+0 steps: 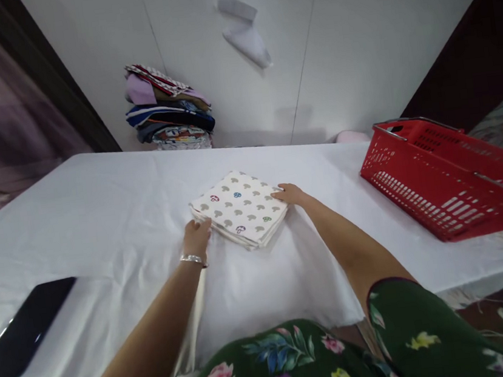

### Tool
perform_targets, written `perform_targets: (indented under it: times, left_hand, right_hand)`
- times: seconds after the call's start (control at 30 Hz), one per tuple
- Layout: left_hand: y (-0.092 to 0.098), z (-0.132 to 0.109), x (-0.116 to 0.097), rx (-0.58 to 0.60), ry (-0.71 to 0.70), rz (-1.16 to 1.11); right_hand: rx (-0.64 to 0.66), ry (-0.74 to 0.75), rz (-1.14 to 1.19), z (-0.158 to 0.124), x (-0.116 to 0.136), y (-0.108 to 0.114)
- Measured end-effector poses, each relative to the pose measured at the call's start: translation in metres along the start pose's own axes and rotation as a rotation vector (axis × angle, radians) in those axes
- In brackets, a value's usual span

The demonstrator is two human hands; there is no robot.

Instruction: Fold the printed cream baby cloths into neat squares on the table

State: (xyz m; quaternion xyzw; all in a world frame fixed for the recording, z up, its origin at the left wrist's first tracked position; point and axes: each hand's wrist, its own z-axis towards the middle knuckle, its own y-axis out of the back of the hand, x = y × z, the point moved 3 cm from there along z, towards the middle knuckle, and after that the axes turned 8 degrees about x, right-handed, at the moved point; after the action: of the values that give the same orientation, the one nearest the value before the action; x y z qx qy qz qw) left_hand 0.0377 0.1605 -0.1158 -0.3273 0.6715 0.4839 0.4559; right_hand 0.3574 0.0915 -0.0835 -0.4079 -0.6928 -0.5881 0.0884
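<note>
A folded white cloth (pixel 245 204) printed with grey, red, blue, purple and green mushrooms lies in several layers on the white-covered table, one corner toward me. My left hand (pixel 197 239), with a silver bracelet at its wrist, grips the cloth's left edge; its underside fingers are partly hidden. At the opposite corner my right hand (pixel 291 194) holds the right edge, fingertips resting on the top layer. Between the cloth and my body, white fabric (pixel 274 296) hangs over the table's front.
To the right stands a red plastic basket (pixel 443 183) with metal handles. A dark phone or tablet (pixel 28 329) lies at the left. Behind, a stack of folded clothes (pixel 171 109) leans near the white wall. The table's white cover (pixel 112 212) spreads around.
</note>
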Motion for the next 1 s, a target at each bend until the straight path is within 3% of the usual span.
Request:
perform_targets:
  times: [0.13, 0.3, 0.43, 0.6, 0.8, 1.0]
  left_hand:
    - [-0.004, 0.007, -0.008, 0.05, 0.123, -0.24]
    - [-0.014, 0.008, -0.024, 0.144, 0.361, -0.653]
    - [-0.023, 0.006, -0.033, 0.292, 0.456, -0.569]
    - [-0.031, 0.003, -0.038, 0.331, 0.424, -0.511]
    - [-0.037, 0.002, -0.042, 0.21, 0.254, -0.509]
    - [-0.01, 0.037, -0.075, 0.142, 0.046, -0.56]
  right_hand:
    - [0.152, -0.051, 0.112, 0.003, 0.001, 0.003]
    - [0.43, -0.149, 0.525, -0.016, -0.015, 0.005]
    - [0.509, -0.186, 0.641, -0.033, -0.031, 0.005]
    - [0.438, -0.158, 0.528, -0.039, -0.032, 0.004]
    - [0.316, -0.155, 0.637, -0.04, -0.019, -0.002]
    - [0.097, 0.026, 0.874, -0.056, -0.003, -0.006]
